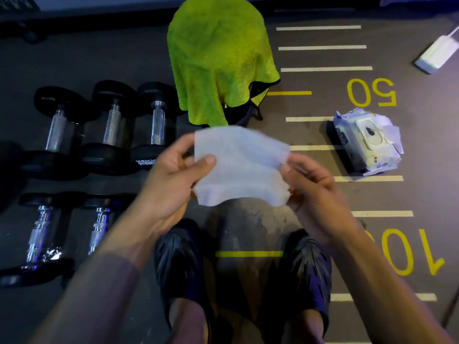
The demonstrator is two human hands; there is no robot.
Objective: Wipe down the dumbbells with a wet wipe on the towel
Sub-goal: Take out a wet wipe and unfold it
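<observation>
Dumbbells lie in two rows on the floor at left of frame, three above and two below. Both hands hold a wipe spread out at centre frame: the left hand pinches its left edge with thumb on top, the right hand pinches its right edge. Just above the wipe, a green towel drapes over something dark. A wipe pack lies at right, well apart from the dumbbells
</observation>
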